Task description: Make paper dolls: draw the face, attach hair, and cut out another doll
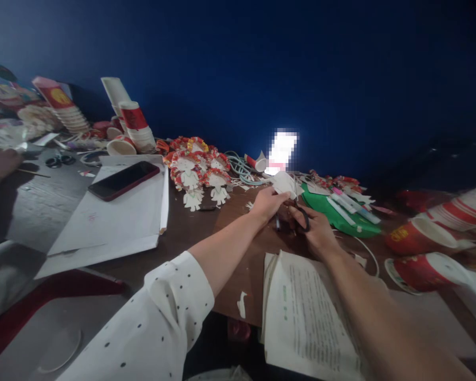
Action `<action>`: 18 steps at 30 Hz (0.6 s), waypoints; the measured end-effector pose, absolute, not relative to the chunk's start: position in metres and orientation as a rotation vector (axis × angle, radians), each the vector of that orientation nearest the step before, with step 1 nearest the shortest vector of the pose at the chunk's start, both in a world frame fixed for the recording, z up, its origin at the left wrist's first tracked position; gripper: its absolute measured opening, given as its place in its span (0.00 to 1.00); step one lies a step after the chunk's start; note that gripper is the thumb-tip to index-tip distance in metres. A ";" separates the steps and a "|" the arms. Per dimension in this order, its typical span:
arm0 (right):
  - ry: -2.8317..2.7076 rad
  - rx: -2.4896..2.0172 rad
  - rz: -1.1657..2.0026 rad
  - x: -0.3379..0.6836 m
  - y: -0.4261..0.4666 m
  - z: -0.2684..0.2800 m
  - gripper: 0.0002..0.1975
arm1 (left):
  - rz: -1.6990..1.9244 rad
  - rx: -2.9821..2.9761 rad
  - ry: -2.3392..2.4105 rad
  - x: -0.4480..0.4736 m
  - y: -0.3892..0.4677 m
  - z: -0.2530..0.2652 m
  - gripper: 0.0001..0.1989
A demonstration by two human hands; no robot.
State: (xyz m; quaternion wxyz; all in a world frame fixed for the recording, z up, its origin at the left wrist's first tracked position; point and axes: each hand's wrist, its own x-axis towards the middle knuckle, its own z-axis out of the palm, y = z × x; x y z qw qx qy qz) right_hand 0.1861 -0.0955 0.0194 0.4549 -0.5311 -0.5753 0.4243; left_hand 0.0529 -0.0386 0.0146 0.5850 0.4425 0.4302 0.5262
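Observation:
My left hand point(270, 203) pinches a piece of white paper point(284, 184) over the brown table. Beside it, my right hand point(315, 227) is closed around the dark handles of a pair of scissors point(302, 218). The blades rise at the paper's right edge; whether they are cutting I cannot tell. Just behind the paper stands a bright, blurred-out screen point(283, 151). Left of my hands sit several paper figures point(188, 172) with red and yellow frilled tops. A green pouch point(333, 214) with several pens point(351, 203) on it lies to the right.
A phone point(124, 181) rests on a white box lid point(103, 227) at left. Stacked paper cups point(137, 127) stand behind it, with more red cups point(422, 233) lying at right. An open printed book point(305, 312) lies at the near edge. Another person's hand point(0, 164) shows far left.

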 end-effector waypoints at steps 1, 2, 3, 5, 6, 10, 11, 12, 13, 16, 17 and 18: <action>-1.414 -1.311 1.045 0.186 -0.096 0.019 0.22 | 1.227 1.029 0.999 0.053 -0.038 0.014 0.07; -1.412 -1.311 1.039 0.186 -0.096 0.019 0.22 | 1.227 1.025 0.993 0.053 -0.038 0.014 0.07; -1.413 -1.308 1.029 0.186 -0.096 0.019 0.23 | 1.228 1.018 0.985 0.054 -0.037 0.013 0.08; -1.425 -1.305 1.008 0.185 -0.096 0.020 0.23 | 1.229 1.004 0.973 0.054 -0.037 0.012 0.09; -1.432 -1.310 0.999 0.185 -0.097 0.020 0.23 | 1.230 1.003 0.968 0.054 -0.037 0.012 0.09; -1.417 -1.319 0.986 0.182 -0.099 0.023 0.22 | 1.249 1.018 0.956 0.053 -0.039 0.012 0.09; -1.404 -1.318 0.998 0.182 -0.099 0.023 0.22 | 1.254 1.015 0.952 0.053 -0.039 0.013 0.08; -1.390 -1.316 1.014 0.182 -0.098 0.023 0.22 | 1.254 1.007 0.940 0.053 -0.039 0.013 0.08; -1.375 -1.312 1.028 0.182 -0.098 0.023 0.21 | 1.251 0.992 0.919 0.053 -0.039 0.013 0.08; -1.365 -1.300 1.042 0.183 -0.096 0.020 0.21 | 1.269 0.922 0.833 0.054 -0.038 0.012 0.09; -1.373 -1.299 1.046 0.184 -0.096 0.020 0.21 | 1.289 0.895 0.817 0.054 -0.037 0.012 0.09; -1.380 -1.298 1.056 0.185 -0.095 0.020 0.20 | 1.309 0.873 0.815 0.054 -0.036 0.011 0.10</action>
